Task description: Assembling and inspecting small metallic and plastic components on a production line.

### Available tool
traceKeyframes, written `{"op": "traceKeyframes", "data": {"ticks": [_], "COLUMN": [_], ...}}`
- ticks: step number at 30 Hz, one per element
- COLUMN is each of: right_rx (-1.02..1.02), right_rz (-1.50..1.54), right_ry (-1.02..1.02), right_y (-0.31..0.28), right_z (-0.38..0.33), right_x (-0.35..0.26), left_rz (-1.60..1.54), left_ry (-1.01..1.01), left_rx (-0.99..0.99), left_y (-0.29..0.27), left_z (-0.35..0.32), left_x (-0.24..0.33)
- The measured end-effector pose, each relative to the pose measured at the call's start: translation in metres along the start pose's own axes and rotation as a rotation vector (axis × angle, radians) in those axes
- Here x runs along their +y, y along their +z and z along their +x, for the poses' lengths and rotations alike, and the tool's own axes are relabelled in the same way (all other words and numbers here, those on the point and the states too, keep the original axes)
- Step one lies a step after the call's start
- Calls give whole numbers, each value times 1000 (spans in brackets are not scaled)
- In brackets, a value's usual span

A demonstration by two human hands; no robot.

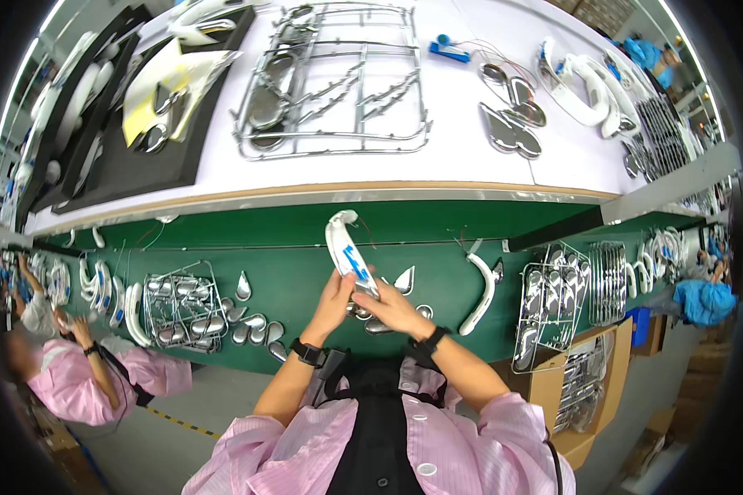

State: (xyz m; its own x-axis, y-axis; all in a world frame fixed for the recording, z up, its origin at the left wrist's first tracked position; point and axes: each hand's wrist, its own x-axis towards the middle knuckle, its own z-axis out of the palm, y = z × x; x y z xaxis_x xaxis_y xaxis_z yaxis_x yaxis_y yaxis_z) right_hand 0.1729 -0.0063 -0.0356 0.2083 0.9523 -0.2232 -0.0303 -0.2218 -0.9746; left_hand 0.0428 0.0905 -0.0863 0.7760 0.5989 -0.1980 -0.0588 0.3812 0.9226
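Note:
A curved white plastic part [339, 235] with blue film and a thin wire is held up over the green bench. My left hand [333, 302] is closed round its lower end from the left. My right hand [393, 308] grips the same end from the right, near a shiny chrome piece [366, 286]; whether that piece is fixed to the white part I cannot tell. Chrome teardrop parts [377, 327] lie under and beside my hands, partly hidden by them. One pointed chrome piece [404, 280] rests just beyond my right hand.
A wire rack of chrome parts [186, 305] and loose chrome pieces [257, 322] lie left. At right are a curved white part [480, 297], another rack [553, 301] and a cardboard box [607, 388]. A white shelf [330, 175] spans the far side. A co-worker [99, 371] works at left.

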Motion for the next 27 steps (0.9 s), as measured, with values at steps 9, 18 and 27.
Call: {"op": "traceKeyframes", "data": {"ticks": [9, 18, 27], "right_rx": [507, 1331, 1248], "right_rz": [-631, -889, -274], "right_ry": [175, 798, 389], "right_y": [-94, -138, -137], "right_z": [95, -98, -110], "right_x": [92, 159, 181], "left_rz": [199, 200, 195], "left_ry": [-273, -311, -189], "left_rx": [66, 261, -150], "left_y": [-12, -33, 42], "left_z": [-16, -49, -30], "left_x": [32, 33, 33]}}
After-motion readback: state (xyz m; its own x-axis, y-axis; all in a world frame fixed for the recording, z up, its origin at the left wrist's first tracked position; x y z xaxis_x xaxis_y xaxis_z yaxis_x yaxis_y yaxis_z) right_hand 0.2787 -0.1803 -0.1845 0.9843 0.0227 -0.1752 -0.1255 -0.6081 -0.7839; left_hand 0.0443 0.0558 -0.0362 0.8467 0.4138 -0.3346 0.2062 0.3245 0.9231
